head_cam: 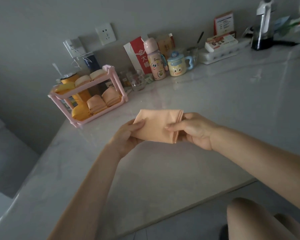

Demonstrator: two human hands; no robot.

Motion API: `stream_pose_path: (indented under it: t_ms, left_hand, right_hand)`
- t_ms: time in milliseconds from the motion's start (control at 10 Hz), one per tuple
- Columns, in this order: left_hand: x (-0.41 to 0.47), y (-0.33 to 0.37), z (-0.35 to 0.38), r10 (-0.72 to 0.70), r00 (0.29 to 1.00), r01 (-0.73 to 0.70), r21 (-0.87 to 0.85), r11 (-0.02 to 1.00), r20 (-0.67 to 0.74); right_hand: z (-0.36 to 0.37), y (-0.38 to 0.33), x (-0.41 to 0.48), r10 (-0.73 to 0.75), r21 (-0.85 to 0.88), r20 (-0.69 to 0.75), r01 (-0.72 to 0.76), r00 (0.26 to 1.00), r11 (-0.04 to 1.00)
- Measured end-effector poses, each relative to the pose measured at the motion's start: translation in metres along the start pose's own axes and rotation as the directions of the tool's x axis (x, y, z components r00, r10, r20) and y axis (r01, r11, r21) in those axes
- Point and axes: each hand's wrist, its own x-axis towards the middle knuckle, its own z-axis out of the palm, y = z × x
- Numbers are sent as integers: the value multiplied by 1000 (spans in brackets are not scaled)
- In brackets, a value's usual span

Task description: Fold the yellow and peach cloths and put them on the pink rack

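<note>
Peach cloth (156, 125) is off the table, held up between both hands and already folded into a flat multi-layer rectangle. Left hand (128, 134) pinches its left edge, thumb on top. Right hand (195, 131) clamps the layered right edge, thumb on top and fingers underneath.

Room: the marble table (163, 174) is bare under and in front of the hands, out to its near edge, which runs diagonally from lower left to right. There is also a bare strip between the cloth and the pink rack (118, 82).

The rack stands up-left of the hands, close to the table's left edge, with its back toward the wall. Both tiers are loaded. The lower tier holds yellow folded cloths (80, 112), then peach folded cloths (96, 105) side by side. The upper tier has one yellow and two pale ones.

Clutter sits along the wall to the right of the rack: glass cup (136, 80) just beside it, pink bottle (154, 61), cartoon mug (177, 65), red bag (137, 54), white tray (220, 52), and kettle (263, 26) at far right. All of it is well apart from the hands.

A grey chair (5, 153) is off the table's left side.
</note>
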Motion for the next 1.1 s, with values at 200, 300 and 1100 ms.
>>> stream_pose_path:
  t_ms: [200, 300, 1100]
  left_hand:
    - [46, 11, -48, -54, 993, 5, -409, 913, -109]
    - [61, 12, -86, -46, 987, -71, -668, 741, -155]
    - [98, 9, -155, -117, 976, -88, -829, 552, -181]
  right_hand:
    - [37, -19, 61, -12, 102, -35, 16, 999, 995]
    - [60, -38, 101, -52, 133, -46, 57, 998, 989]
    - [247, -132, 309, -679, -775, -232, 290, 697, 562]
